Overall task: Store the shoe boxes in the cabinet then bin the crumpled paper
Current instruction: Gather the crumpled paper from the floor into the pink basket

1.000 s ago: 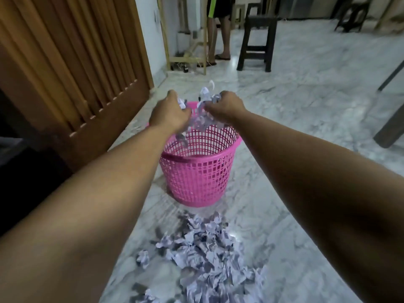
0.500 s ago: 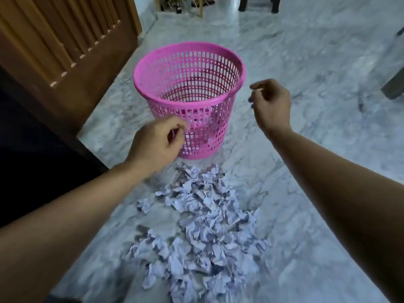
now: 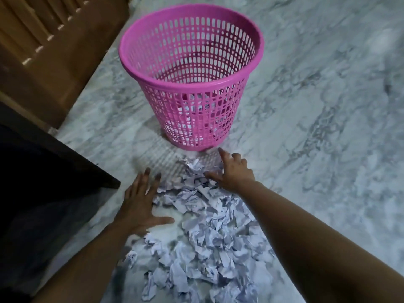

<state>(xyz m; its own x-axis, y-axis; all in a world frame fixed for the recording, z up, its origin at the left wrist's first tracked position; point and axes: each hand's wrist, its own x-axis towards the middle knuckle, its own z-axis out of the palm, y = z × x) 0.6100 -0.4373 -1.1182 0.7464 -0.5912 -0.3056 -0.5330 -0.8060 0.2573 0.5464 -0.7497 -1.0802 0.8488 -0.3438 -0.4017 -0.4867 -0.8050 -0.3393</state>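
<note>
A pink mesh bin [image 3: 192,84] stands upright on the marble floor, with some white paper showing through its lower holes. Just in front of it lies a heap of crumpled paper [image 3: 207,232]. My left hand [image 3: 140,204] is spread flat with fingers apart at the heap's left edge, holding nothing. On the far right end of the heap, close to the bin's base, my right hand [image 3: 234,171] rests with its fingers apart, touching the paper. No shoe boxes are in view.
A wooden slatted cabinet door [image 3: 43,33] stands at the upper left. A dark furniture edge [image 3: 54,162] juts in from the left, near my left hand. Marble floor [image 3: 328,127] stretches to the right of the bin.
A second ago both hands held paper over the bin. They let it go, dropped down and now reach spread onto the heap; my view has tilted downward.
</note>
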